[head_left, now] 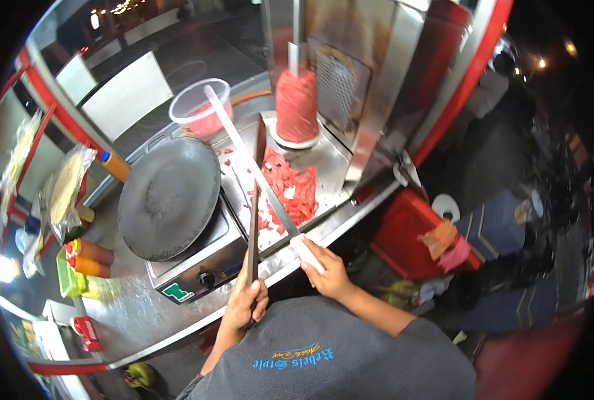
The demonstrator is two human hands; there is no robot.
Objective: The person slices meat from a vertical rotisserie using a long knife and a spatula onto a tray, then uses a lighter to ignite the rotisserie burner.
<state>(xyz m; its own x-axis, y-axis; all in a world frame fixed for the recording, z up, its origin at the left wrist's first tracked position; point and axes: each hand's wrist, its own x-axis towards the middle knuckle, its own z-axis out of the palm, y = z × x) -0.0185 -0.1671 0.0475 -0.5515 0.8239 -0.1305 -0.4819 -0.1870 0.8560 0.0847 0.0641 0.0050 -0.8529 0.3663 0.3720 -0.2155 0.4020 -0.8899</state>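
Metal table (pixel 127 327) is set inside a red-edged frame, dark surroundings, lights at the edges. Round black pan (pixel 167 200) is seated on a stove (pixel 183 283) at left; 2 squeeze bottles (pixel 91 268) are placed nearby. Clear tub (pixel 182 119) is set behind the pan, red contents seen. Red crate (pixel 403 237) is seen at right, lower down.

Left hand (pixel 247 301): grip closed around lower end of a long dark tool (pixel 253 233). Right hand (pixel 328 270): grip wrapped around white handle of a long knife (pixel 263 180). Blade is slanted up-left, crossed over the dark tool; contact can't be told. Blade is straight, pale, tip seen against the tub. Meat stack (pixel 297 110) is held upright on a spit; red meat strips (pixel 300 190) are scattered on the tray (pixel 333 163) below.
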